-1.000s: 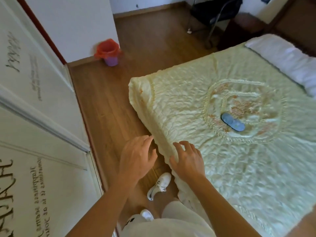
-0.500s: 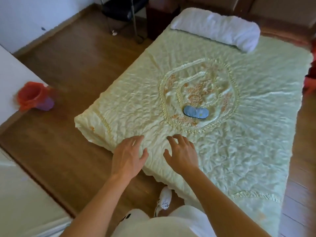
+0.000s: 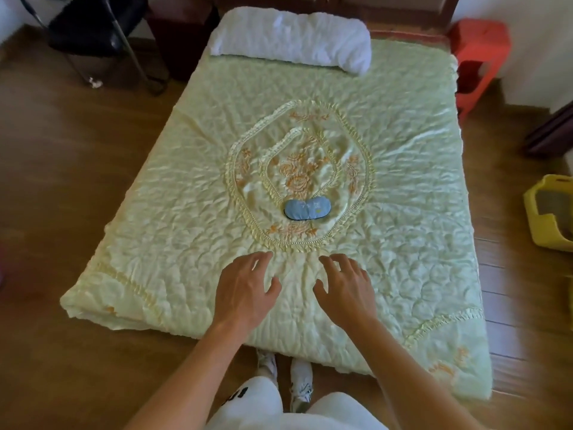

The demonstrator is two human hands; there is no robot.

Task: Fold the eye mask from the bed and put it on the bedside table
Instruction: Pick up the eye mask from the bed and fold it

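A: Where is the mask [image 3: 307, 208] relative to each hand?

B: It lies flat and unfolded on the bed [image 3: 418, 212], inside the embroidered oval at the middle of the quilt, near that oval's closer edge. The left hand [image 3: 245, 293] and the right hand [image 3: 348, 288] are both above the quilt, nearer the foot of the bed, short of the mask and apart from it. The mask sits farther up the bed, roughly between the two.

A: Are the hands holding anything?

B: No. Both are palm down with fingers spread and lightly curled, and nothing is in either. Whether they touch the quilt I cannot tell.

A: Anything lying between hands and mask?

B: Only quilt and the raised frilled border of the oval.

A: What else is around?

B: A white pillow [image 3: 291, 38] lies across the head of the bed. A black chair [image 3: 99, 29] stands on the wooden floor to the left of the head, and a red stool [image 3: 477, 51] to the right. The person's white shoes [image 3: 300, 380] show at the foot of the bed.

A: Any containers?

B: A yellow tray [image 3: 539, 218] sits on the floor at the right edge, partly cut off; its contents are unclear.
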